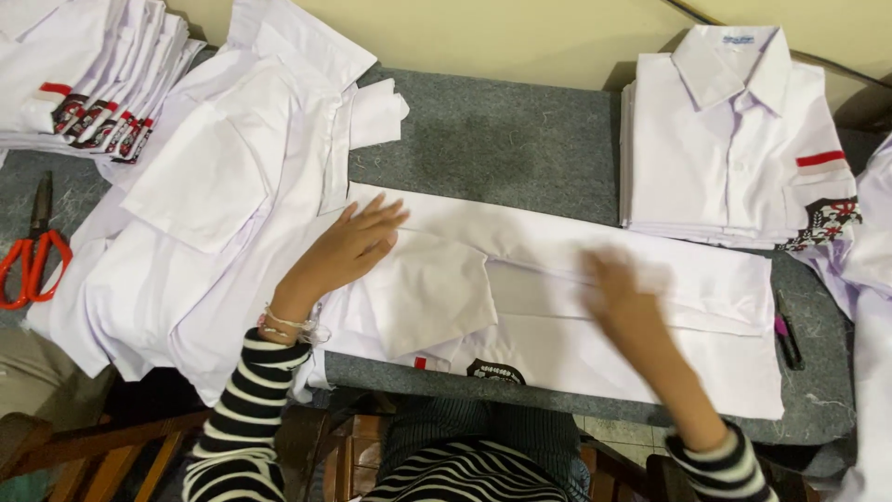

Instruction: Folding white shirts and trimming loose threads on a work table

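Two hands at work on a grey felt-covered bench, seen from above. Largest on it: a loose heap of unfolded white shirts, spread over the left end and spilling past the near edge. Next in size, the white shirt being folded, laid face down along the near edge at the middle, sleeves turned in, a dark badge and a small red mark peeping out at its near hem. At the far right corner, a neat stack of folded white shirts, collar up, red stripe and patterned badge on the sleeve. At the far left corner, a second folded stack, fanned, showing a row of red-and-dark badges. More white cloth hanging over the right edge. Orange-handled scissors by the left edge, partly under the heap. A dark pen with a pink band near the right edge, just beside the shirt's end.

Left hand flat, fingers spread, pressing the folded sleeve, gripping nothing. Right hand blurred above the shirt's middle; cannot tell whether grasping or flat. Beaded bracelet on the left wrist, striped sleeves on both arms.
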